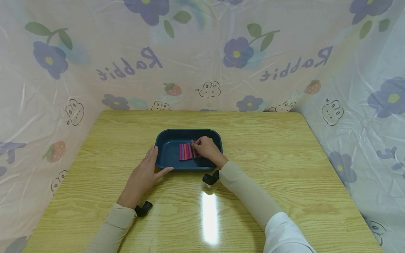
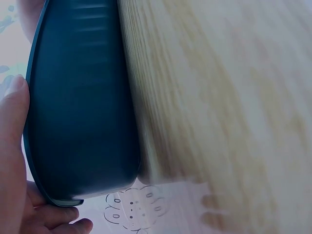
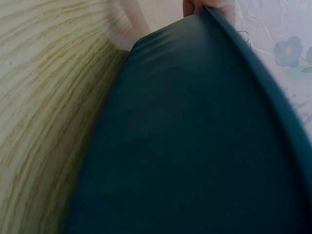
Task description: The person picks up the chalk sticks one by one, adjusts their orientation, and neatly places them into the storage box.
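Note:
A dark blue rectangular tray (image 1: 167,151) sits on the table, with a row of thin pink, red and purple sticks (image 1: 185,151) side by side inside. My left hand (image 1: 141,180) rests at its left end, fingers straight along the outside and thumb at the front rim; the left wrist view shows that thumb (image 2: 14,107) against the rim. Reaching over the tray's right part, my right hand (image 1: 208,148) pinches a reddish stick (image 1: 192,141) at the right end of the row. That hand covers part of the row. The right wrist view shows mostly the tray's outer wall (image 3: 195,126).
The tray stands on a light wood-grain table (image 1: 259,140). A hanging sheet (image 1: 196,63) printed with flowers and rabbits surrounds the table's back and sides. Black wrist devices (image 1: 143,209) are strapped at both cuffs.

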